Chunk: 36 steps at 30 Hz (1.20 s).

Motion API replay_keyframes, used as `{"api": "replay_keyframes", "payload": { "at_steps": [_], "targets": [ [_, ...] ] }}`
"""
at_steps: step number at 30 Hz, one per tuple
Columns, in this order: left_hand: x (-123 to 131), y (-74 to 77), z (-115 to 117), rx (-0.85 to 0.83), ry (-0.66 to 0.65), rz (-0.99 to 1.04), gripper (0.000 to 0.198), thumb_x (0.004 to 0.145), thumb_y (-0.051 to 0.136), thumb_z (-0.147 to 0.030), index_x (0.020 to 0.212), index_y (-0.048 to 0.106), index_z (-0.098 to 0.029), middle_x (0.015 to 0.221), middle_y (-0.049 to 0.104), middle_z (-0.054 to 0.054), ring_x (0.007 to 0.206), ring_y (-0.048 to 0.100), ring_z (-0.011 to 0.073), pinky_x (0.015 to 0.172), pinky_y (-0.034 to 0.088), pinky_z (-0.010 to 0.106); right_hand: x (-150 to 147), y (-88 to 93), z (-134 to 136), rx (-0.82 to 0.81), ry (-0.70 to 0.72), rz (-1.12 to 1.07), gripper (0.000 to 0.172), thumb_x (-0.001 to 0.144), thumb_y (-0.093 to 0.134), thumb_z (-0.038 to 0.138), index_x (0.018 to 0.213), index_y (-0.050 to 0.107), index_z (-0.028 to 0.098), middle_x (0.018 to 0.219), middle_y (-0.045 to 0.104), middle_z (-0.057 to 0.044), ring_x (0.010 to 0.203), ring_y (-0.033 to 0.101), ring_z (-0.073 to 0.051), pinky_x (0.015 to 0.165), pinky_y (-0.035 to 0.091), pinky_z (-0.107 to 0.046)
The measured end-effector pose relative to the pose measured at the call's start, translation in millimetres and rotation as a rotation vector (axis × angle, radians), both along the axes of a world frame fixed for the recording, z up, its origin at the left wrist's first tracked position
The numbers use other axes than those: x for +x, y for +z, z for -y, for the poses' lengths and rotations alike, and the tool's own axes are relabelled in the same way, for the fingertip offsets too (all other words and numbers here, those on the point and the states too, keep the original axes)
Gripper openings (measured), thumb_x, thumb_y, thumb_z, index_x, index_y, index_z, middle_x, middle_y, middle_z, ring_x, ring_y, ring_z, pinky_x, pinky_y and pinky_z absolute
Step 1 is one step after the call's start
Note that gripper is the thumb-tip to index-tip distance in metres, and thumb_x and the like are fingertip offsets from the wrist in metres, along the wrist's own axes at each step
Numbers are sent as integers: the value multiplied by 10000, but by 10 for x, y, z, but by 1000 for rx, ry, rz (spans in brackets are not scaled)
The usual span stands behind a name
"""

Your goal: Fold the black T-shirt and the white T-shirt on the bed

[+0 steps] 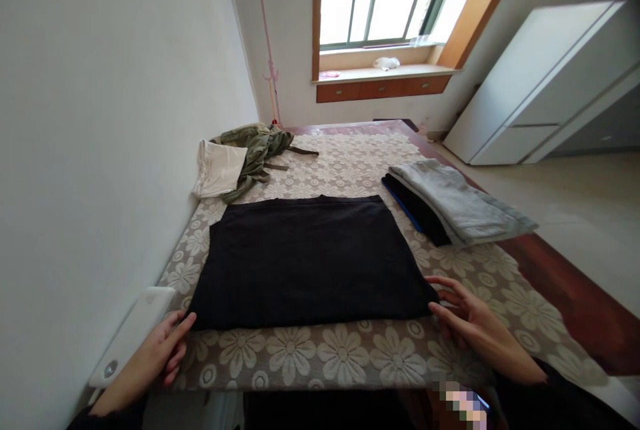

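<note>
A black garment (310, 260) lies flat in a wide folded panel across the table in front of me. At its near left corner, my left hand (167, 347) pinches the edge between thumb and fingers. My right hand (467, 317) grips the near right corner, with the thumb below and the fingers bent over the edge. The cloth looks smooth, with a slightly uneven far edge. Which kind of garment it is, I cannot tell.
A flower-patterned tablecloth (345, 357) covers the table. Folded grey clothing (460, 200) sits on black clothing (417, 210) at the right. An olive backpack (260, 150) and a cream cloth (220, 167) lie at the far left. The white wall (125, 117) borders the left side.
</note>
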State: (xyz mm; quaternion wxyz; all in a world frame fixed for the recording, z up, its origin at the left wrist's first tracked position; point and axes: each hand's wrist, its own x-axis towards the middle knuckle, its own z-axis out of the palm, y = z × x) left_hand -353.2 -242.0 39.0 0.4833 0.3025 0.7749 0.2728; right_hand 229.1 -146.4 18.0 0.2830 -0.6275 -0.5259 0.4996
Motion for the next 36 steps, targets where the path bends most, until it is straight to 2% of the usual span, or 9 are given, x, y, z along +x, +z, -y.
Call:
{"api": "replay_keyframes", "payload": {
  "at_steps": [6,9,12,16,20,24,26,30,36],
  "targets": [
    [131,163,-8,166,92,38,941,671,738,-905,1316,486,-268,515,521,-116,321,454,152,353,279,211,32,-100,24,136,-23,97,700,840,780,685,1369,593,266,696,590,42,567,601,-192,466,509,-303],
    [133,134,36,114,94,-17,975,633,712,-937,1293,500,-252,482,526,-103,327,483,181,353,294,238,45,-105,45,174,-13,119,667,867,768,676,1367,614,263,715,611,29,585,605,-192,498,532,-311],
    [115,57,63,15,94,-97,1050,546,684,-992,1251,486,-240,487,592,-60,353,550,223,358,332,263,60,-93,53,136,-6,90,716,870,767,697,1406,581,260,727,624,29,556,604,-189,452,505,-298],
    [120,3,54,0,78,-192,1030,530,619,-1038,1151,491,-226,565,690,17,370,581,220,364,331,252,59,-103,56,115,-60,53,775,821,790,770,1351,572,248,708,639,12,558,635,-212,402,488,-290],
    [164,29,9,39,83,-257,913,598,605,-1017,1071,512,-242,570,694,23,416,635,238,392,399,264,42,-106,62,123,-180,4,810,684,874,832,1182,597,256,916,735,-73,603,721,-240,421,553,-314],
    [170,37,6,73,100,-177,891,586,679,-981,1072,489,-259,613,722,28,427,660,250,386,421,271,56,-44,62,89,-170,-61,806,645,932,788,1173,652,247,1163,776,-153,728,802,-286,544,649,-347],
    [147,23,33,45,93,-145,889,559,701,-973,1051,488,-264,602,712,20,398,636,241,363,398,266,66,-10,62,60,-131,-72,787,657,928,782,1167,677,237,1080,797,-140,728,800,-285,572,654,-352],
    [100,10,87,36,125,-173,871,540,742,-916,1054,499,-256,607,711,25,416,642,245,358,403,270,43,13,64,25,-100,-22,769,684,882,822,1122,682,223,697,733,-44,564,696,-226,527,595,-334],
    [71,41,108,129,180,-227,568,695,759,-716,1004,571,-278,771,758,67,684,787,342,412,551,352,1,-3,72,110,-145,35,650,688,883,753,1049,742,231,698,722,-32,611,698,-230,558,594,-338]
  ]
}}
